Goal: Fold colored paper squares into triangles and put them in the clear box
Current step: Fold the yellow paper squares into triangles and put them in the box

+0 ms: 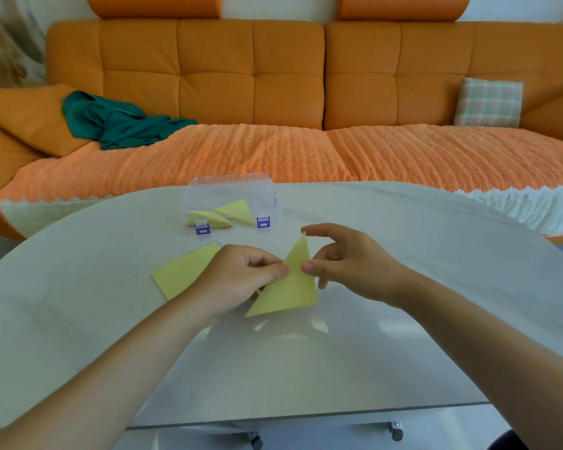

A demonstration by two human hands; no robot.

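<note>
A yellow paper triangle (pixel 290 284) is held just above the table in front of me. My left hand (pixel 241 277) pinches its left edge between thumb and fingers. My right hand (pixel 345 261) touches the triangle's top tip with the index finger and its right edge with the thumb. A stack of yellow paper squares (pixel 179 274) lies flat to the left, partly under my left hand. The clear box (pixel 231 199) with purple latches stands open further back and holds several folded yellow triangles (pixel 234 211).
The white glossy table (pixel 403 254) curves away at its far edge, and its near edge is close to me. An orange sofa (pixel 306 92) with a green cloth (pixel 117 121) and a checked cushion (pixel 488 102) stands behind the table.
</note>
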